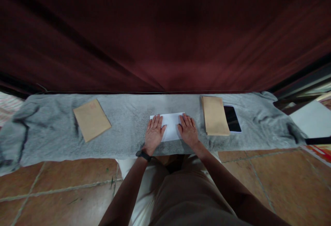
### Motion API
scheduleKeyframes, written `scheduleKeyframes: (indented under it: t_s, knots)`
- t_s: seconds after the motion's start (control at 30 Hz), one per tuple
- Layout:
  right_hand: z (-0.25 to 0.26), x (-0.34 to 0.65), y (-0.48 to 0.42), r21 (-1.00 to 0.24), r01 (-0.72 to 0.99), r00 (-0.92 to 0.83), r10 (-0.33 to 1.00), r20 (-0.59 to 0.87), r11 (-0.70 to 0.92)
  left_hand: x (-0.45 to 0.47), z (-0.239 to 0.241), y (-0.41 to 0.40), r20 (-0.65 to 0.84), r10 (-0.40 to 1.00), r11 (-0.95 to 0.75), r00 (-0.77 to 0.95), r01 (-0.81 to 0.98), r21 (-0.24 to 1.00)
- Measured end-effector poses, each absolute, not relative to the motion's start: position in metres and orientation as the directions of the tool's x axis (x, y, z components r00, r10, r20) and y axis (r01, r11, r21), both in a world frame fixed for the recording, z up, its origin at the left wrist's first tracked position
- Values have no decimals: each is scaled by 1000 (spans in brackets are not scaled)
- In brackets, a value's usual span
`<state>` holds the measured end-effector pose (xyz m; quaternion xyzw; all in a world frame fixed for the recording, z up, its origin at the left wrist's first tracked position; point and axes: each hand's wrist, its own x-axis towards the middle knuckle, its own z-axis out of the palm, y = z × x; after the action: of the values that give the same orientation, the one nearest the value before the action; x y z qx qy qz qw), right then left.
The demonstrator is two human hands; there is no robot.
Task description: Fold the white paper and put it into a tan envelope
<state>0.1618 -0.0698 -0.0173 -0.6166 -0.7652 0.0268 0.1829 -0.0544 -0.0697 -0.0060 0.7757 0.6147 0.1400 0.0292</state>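
Note:
A white sheet of paper (171, 126) lies in front of me on a grey cloth. My left hand (154, 133) rests flat on its left side, fingers stretched out and pointing away from me. On the right side of the paper my right hand (188, 130) lies flat too, its fingers extended. Each palm covers part of the sheet's edge. To the right sits a small stack of brown envelopes (216, 116), partly over a dark-screened phone (232, 119). Off to the left is another brown envelope (92, 120), turned at an angle.
The grey cloth (129, 133) covers a long narrow surface, wrinkled at both ends. Behind it hangs a dark red curtain (165, 47). Floor tiles (72, 177) show below the near edge. A white panel (312, 119) stands at the far right.

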Motion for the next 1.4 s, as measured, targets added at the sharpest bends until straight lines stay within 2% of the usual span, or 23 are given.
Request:
scheduleKeyframes:
  t_s: [0.43,0.6,0.67,0.83,1.4]
  knots:
    - [-18,182,-82,-248,937,-195,957,216,247,-80,-3,-87,198,967,-202,159,955,216]
    - [-17,182,-82,-260,934,-191,957,216,245,-78,0,-95,253,961,-164,109,965,205]
    - [-16,181,-82,-264,933,-191,957,217,246,-64,1,-103,253,952,-229,171,948,220]
    - [-14,181,-82,-254,935,-196,958,209,247,-20,-3,-134,205,855,-516,476,817,256]
    - [-9,181,-83,-274,932,-183,959,215,239,-36,-14,-171,219,837,-543,501,809,227]
